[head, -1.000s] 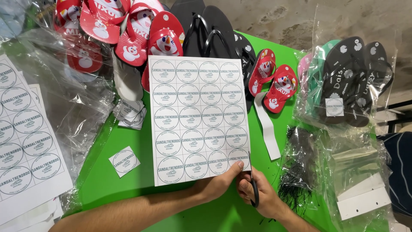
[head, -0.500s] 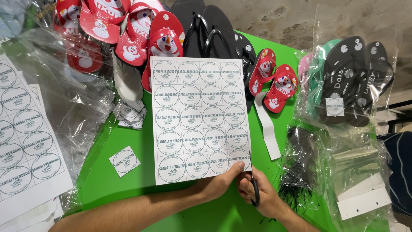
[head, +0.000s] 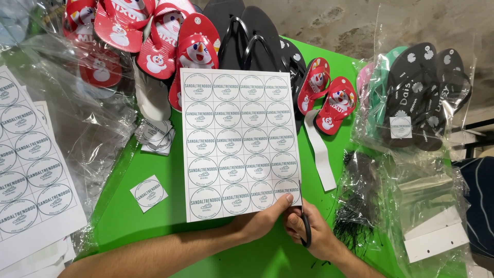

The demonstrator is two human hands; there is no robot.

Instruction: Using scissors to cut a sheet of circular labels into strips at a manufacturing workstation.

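A white sheet (head: pixel 239 141) printed with several round labels lies over the green table (head: pixel 154 216). My left hand (head: pixel 262 221) pinches its lower right corner, thumb on top. My right hand (head: pixel 311 234) sits just right of it, shut on black-handled scissors (head: pixel 305 226) whose blades meet the sheet's bottom right edge. A single cut square label (head: pixel 148 193) rests on the table to the left.
More label sheets (head: pixel 31 170) lie at the left edge. Red snowman flip-flops (head: pixel 128 31) and black ones (head: pixel 247 36) fill the back, a small red pair (head: pixel 327 95) beside a white paper strip (head: pixel 320 152). Bagged sandals (head: pixel 417 92) and clear plastic bags (head: pixel 427 216) crowd the right.
The sheet has shifted very slightly; both hands keep the same hold at its lower right corner.
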